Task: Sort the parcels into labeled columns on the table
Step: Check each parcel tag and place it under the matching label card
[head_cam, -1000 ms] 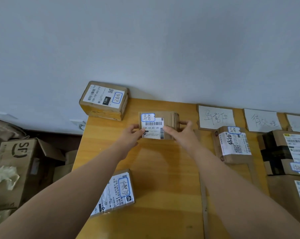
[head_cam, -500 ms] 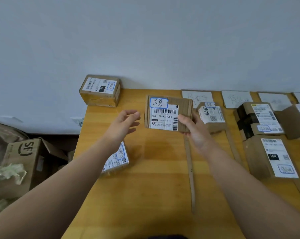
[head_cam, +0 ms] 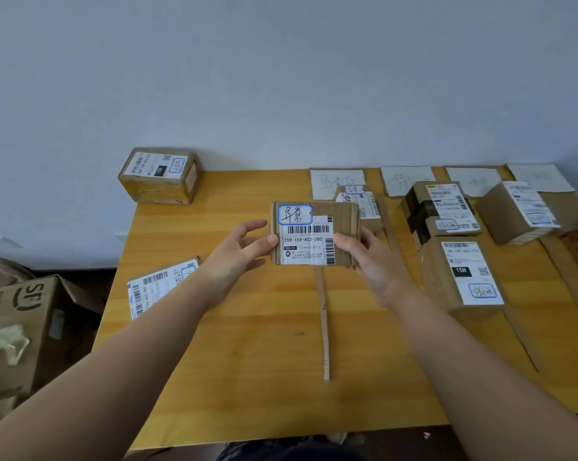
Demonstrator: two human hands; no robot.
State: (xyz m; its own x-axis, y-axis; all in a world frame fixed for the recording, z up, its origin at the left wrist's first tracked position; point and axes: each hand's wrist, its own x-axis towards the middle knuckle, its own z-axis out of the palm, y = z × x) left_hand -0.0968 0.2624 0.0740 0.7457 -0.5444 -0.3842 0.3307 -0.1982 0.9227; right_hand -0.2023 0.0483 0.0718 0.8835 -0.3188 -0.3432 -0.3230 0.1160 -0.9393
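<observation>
A flat brown parcel [head_cam: 314, 236] with a white shipping label and a blue-framed handwritten tag is held up above the wooden table [head_cam: 247, 344]. My right hand [head_cam: 367, 261] grips its right edge, thumb on the front. My left hand [head_cam: 237, 251] holds its left edge with the thumb on the front and the other fingers spread above. White paper column labels [head_cam: 327, 181] lie along the table's far edge. Cardboard strips [head_cam: 324, 327] divide the columns. Behind the held parcel another small parcel [head_cam: 367, 201] lies in the first column.
A box [head_cam: 159, 174] stands at the table's far left corner and a flat parcel [head_cam: 158, 286] lies at its left edge. Several parcels [head_cam: 457, 274] fill the right-hand columns. An open carton [head_cam: 21, 324] sits on the floor at left. The wall is directly behind.
The parcel was lifted off the table and brought nearer to me. My left hand let go for a moment and now holds the left edge again.
</observation>
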